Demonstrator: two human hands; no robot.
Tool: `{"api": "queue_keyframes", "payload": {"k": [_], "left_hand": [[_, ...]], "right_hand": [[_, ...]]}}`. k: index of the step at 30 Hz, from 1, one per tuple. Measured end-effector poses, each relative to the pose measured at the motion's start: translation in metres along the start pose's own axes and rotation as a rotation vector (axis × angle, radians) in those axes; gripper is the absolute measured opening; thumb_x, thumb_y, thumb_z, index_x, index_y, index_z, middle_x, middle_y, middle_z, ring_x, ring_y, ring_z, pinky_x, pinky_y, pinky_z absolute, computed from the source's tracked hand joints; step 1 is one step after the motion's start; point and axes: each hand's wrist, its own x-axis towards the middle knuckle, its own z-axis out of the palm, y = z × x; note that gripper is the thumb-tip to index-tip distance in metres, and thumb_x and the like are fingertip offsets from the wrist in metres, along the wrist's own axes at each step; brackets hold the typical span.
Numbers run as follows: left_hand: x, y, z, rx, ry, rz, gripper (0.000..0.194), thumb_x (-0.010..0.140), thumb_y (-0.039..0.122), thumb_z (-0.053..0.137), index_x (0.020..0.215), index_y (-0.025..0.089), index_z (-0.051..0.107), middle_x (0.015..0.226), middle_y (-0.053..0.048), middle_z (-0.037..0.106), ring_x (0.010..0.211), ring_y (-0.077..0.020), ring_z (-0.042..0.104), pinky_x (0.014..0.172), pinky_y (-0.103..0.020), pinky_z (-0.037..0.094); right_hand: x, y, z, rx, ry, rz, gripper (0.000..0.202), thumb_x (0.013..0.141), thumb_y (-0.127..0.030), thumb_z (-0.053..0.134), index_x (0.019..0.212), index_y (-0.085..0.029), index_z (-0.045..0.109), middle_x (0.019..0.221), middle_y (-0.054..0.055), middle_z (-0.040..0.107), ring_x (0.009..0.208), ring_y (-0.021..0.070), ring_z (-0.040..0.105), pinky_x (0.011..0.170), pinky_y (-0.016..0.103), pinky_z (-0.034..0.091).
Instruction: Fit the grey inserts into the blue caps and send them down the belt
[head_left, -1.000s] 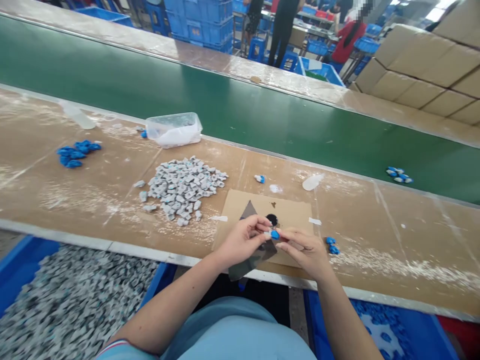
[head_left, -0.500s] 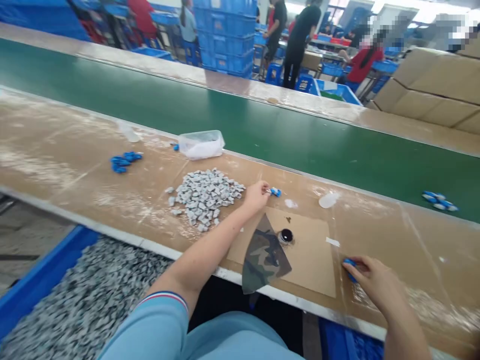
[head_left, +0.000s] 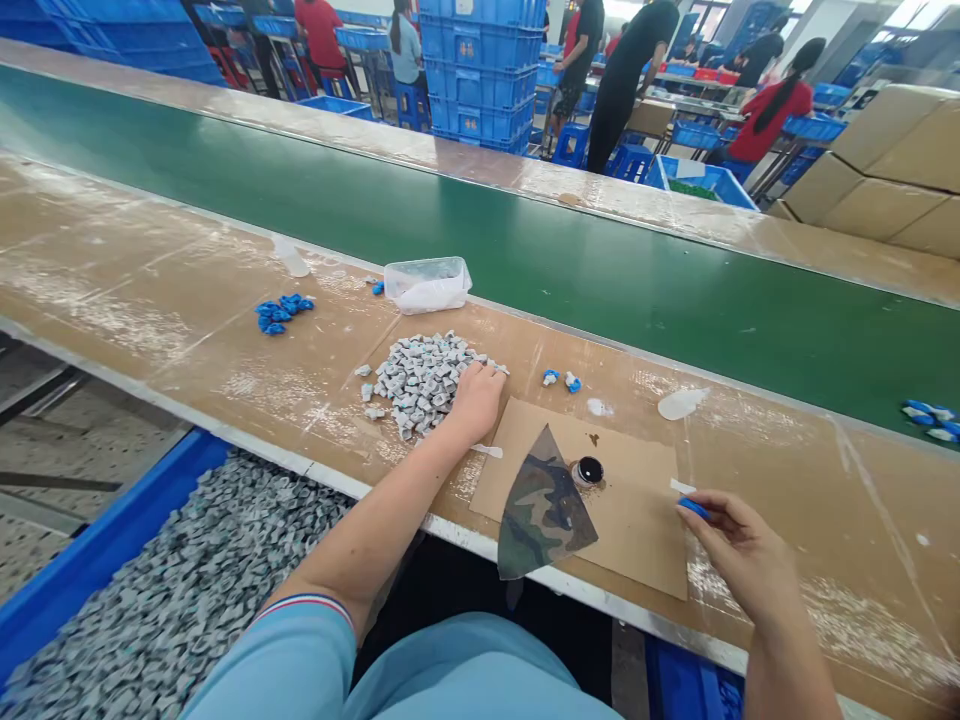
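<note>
My left hand [head_left: 480, 395] is at the right side of a pile of small grey pieces [head_left: 420, 385], its fingers bent down and closed at a piece on the edge; the thumb is mostly hidden. Between thumb and fingers of my right hand [head_left: 739, 540] is a small blue piece [head_left: 694, 508], held just above the right edge of a cardboard sheet [head_left: 637, 540]. On that sheet stand a small jar with a black top [head_left: 589, 471] and a camouflage-patterned flap [head_left: 544, 510]. Two blue-and-white pieces [head_left: 572, 383] lie beyond the sheet.
A clear plastic tub [head_left: 427, 285] stands by the green conveyor belt [head_left: 525, 240]. Blue pieces [head_left: 283, 313] lie in a cluster on the left. A blue crate [head_left: 172, 465] full of grey pieces is at lower left. A translucent plastic bottle [head_left: 681, 403] lies right of centre. People work beyond the belt.
My left hand has moved from the blue-and-white pieces, now lying free, left to the grey pile. My right hand has lifted slightly with the blue piece. The view has shifted a little.
</note>
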Motion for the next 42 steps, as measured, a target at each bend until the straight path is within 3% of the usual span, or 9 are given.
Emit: {"api": "queue_keyframes", "payload": {"k": [3, 7, 12, 15, 19, 29, 35, 42], "left_hand": [[-0.005, 0.002, -0.001, -0.076, 0.053, 0.024, 0.015, 0.079, 0.008, 0.05, 0.082, 0.017, 0.061, 0.091, -0.012, 0.065, 0.098, -0.0286, 0.055, 0.089, -0.043, 0.041], [-0.029, 0.015, -0.001, -0.447, 0.067, 0.025, 0.011, 0.078, 0.015, 0.055, 0.086, 0.019, 0.06, 0.088, -0.006, 0.066, 0.086, -0.0213, 0.06, 0.084, -0.036, 0.047], [-0.07, 0.039, 0.018, -1.028, -0.085, -0.137, 0.017, 0.074, 0.028, 0.064, 0.087, 0.017, 0.063, 0.077, -0.002, 0.066, 0.074, -0.0159, 0.063, 0.073, -0.029, 0.052], [-0.084, 0.05, 0.032, -1.249, -0.18, -0.256, 0.023, 0.071, 0.032, 0.067, 0.088, 0.016, 0.064, 0.073, -0.001, 0.065, 0.07, -0.0145, 0.063, 0.071, -0.029, 0.053], [-0.088, 0.056, 0.039, -1.27, -0.181, -0.292, 0.025, 0.07, 0.032, 0.07, 0.088, 0.016, 0.068, 0.072, -0.001, 0.065, 0.067, -0.0134, 0.062, 0.069, -0.027, 0.052], [-0.094, 0.058, 0.041, -1.16, -0.114, -0.176, 0.023, 0.075, 0.018, 0.063, 0.096, 0.02, 0.072, 0.096, -0.006, 0.067, 0.081, -0.0155, 0.062, 0.075, -0.029, 0.053], [-0.095, 0.077, 0.046, -1.432, -0.186, -0.261, 0.019, 0.074, 0.017, 0.066, 0.094, 0.017, 0.067, 0.088, -0.005, 0.068, 0.084, -0.0144, 0.062, 0.081, -0.029, 0.053], [-0.096, 0.089, 0.049, -1.594, -0.242, -0.302, 0.026, 0.071, 0.02, 0.073, 0.094, 0.016, 0.062, 0.085, -0.003, 0.064, 0.084, -0.0131, 0.06, 0.081, -0.028, 0.052]], "right_hand": [[-0.003, -0.02, 0.016, 0.198, -0.053, -0.058, 0.032, 0.072, -0.05, 0.067, 0.085, -0.021, 0.067, 0.078, 0.007, 0.072, 0.068, 0.0189, 0.068, 0.064, 0.032, 0.058], [-0.005, -0.044, 0.037, 0.205, -0.099, -0.172, 0.02, 0.079, -0.037, 0.064, 0.092, -0.023, 0.07, 0.086, 0.006, 0.073, 0.075, 0.0184, 0.069, 0.068, 0.032, 0.059], [-0.001, -0.059, 0.05, 0.077, -0.102, -0.232, 0.017, 0.082, -0.032, 0.061, 0.093, -0.026, 0.073, 0.089, 0.004, 0.075, 0.081, 0.0203, 0.07, 0.076, 0.035, 0.057], [0.001, -0.061, 0.052, 0.074, -0.115, -0.233, 0.018, 0.083, -0.034, 0.06, 0.093, -0.026, 0.073, 0.089, 0.004, 0.076, 0.079, 0.0202, 0.07, 0.074, 0.034, 0.057], [0.002, -0.061, 0.052, 0.066, -0.136, -0.238, 0.018, 0.083, -0.035, 0.06, 0.093, -0.026, 0.073, 0.09, 0.004, 0.076, 0.081, 0.0206, 0.07, 0.076, 0.035, 0.057], [0.002, -0.06, 0.054, 0.163, -0.111, -0.152, 0.021, 0.079, -0.04, 0.065, 0.09, -0.024, 0.073, 0.087, 0.005, 0.075, 0.078, 0.0205, 0.07, 0.075, 0.037, 0.058], [0.002, -0.063, 0.056, 0.466, -0.175, -0.022, 0.028, 0.074, -0.046, 0.071, 0.088, -0.022, 0.07, 0.082, 0.006, 0.075, 0.075, 0.0194, 0.071, 0.071, 0.036, 0.061], [-0.007, -0.07, 0.053, 0.391, -0.24, -0.077, 0.021, 0.076, -0.039, 0.07, 0.09, -0.023, 0.072, 0.085, 0.005, 0.075, 0.077, 0.0199, 0.07, 0.074, 0.037, 0.06]]}}
